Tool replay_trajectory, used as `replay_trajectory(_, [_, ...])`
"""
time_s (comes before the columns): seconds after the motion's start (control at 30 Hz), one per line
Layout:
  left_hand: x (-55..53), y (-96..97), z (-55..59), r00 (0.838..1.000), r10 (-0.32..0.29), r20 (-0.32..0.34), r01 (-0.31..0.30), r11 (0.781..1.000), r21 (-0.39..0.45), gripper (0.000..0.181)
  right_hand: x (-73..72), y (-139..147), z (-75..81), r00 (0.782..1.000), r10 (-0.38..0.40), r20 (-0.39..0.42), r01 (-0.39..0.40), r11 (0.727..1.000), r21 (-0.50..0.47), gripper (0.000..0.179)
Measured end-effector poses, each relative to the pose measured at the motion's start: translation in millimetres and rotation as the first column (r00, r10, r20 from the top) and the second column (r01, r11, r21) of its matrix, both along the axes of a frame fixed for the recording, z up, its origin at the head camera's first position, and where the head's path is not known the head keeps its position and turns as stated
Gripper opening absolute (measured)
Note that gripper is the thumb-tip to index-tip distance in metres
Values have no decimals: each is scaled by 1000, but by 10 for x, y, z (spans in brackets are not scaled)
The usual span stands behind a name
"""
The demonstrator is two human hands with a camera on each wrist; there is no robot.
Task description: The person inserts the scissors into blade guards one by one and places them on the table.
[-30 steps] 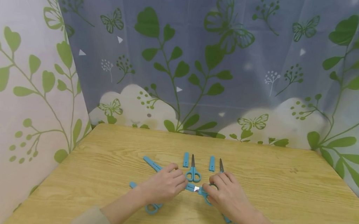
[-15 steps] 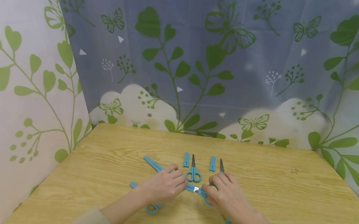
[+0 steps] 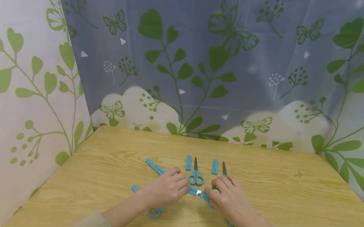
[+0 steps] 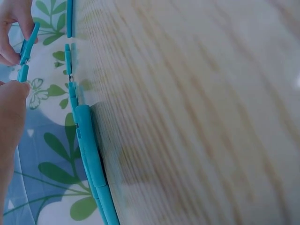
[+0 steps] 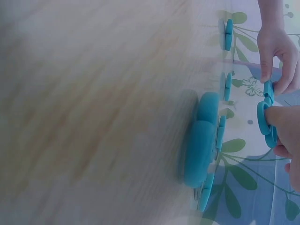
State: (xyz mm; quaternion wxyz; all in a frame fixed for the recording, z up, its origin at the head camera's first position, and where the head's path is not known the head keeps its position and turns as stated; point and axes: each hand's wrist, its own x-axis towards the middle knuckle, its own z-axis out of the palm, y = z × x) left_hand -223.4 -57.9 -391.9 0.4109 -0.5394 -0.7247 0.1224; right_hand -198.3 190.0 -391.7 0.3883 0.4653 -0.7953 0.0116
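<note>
While the left grip (image 3: 167, 186) pinched the blue cover (image 3: 193, 191), the right grip (image 3: 231, 196) had the small scissors (image 3: 204, 195) by their handles (image 3: 208, 202), up off the worktop (image 3: 290, 200); probably light, stiff, kinda slick plastic, so those handles seemed the safest hold.

Table (image 3: 290, 200), wood-grain; beyond far edge, blue-grey backdrop (image 3: 192, 62) printed with green leaves, butterflies; beyond left edge, pale leaf-printed panel (image 3: 28, 67).

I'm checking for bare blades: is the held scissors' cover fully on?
Not fully: some blade shows between the cover and the handles.
</note>
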Motion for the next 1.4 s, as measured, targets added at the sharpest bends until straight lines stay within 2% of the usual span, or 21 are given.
replay_trajectory(0.17, [3, 11, -9, 1000, 6, 9, -6, 1000, -3, 21, 4, 4, -5, 1000, -3, 9, 3, 1000, -2, 41])
replay_trajectory(0.4, [-22, 19, -8, 999, -27, -28, 27, 1000, 10, 32, -13, 1, 1, 1000, 13, -6, -13, 1000, -25, 39])
replay_trajectory(0.7, [-13, 28, 20, 1000, -5, 28, 5, 1000, 0, 13, -20, -3, 23, 1000, 0, 3, 0, 1000, -17, 35])
replay_trajectory(0.77, [-13, 32, 16, 1000, -2, 13, 2, 1000, -5, 11, -21, -4, 20, 1000, 4, 1, -4, 1000, -17, 36])
replay_trajectory(0.93, [-17, 43, -1, 1000, -6, 8, 6, 1000, -8, 11, -21, 4, 5, 1000, 18, -3, -19, 1000, -24, 39])
replay_trajectory(1.2, [-13, 53, 1, 999, -9, 43, 8, 1000, 2, 13, -29, 14, -9, 1000, 18, 3, -18, 999, -30, 37])
replay_trajectory(1.4, [-18, 61, 3, 999, -19, 26, 19, 1000, 5, 14, -33, 16, -5, 1000, 21, -1, -21, 999, -28, 37])
